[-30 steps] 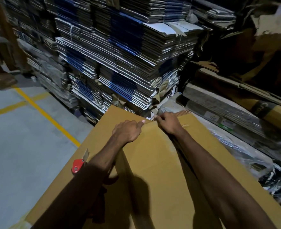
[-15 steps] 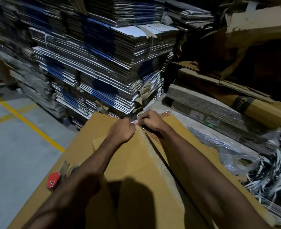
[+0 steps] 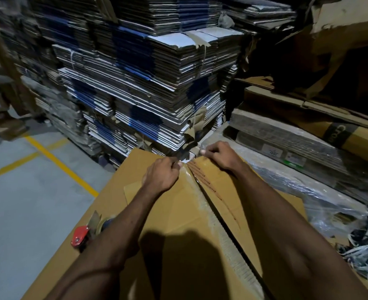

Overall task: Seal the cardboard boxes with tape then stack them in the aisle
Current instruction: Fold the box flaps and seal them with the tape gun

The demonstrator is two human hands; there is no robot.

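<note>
A large brown cardboard box (image 3: 122, 191) fills the lower middle of the head view. Its two top flaps meet along a centre seam (image 3: 209, 204), where a dark gap and the left flap's corrugated edge show. My left hand (image 3: 161, 176) grips the far end of the left flap with curled fingers. My right hand (image 3: 220, 155) pinches the far end of the right flap, which carries a strip of clear tape with red print. A red tape dispenser (image 3: 81, 234) lies on the box's left side, partly hidden by my left forearm.
Tall stacks of flattened cartons (image 3: 157, 83) stand right behind the box. Plastic-wrapped flat cardboard (image 3: 297, 152) and loose strapping (image 3: 365, 245) lie on the right. Grey floor with yellow lines (image 3: 55, 161) opens to the left.
The flaps lay flat and joined a second ago; now they are parted along the seam with the left edge raised. Both hands stayed at the far end.
</note>
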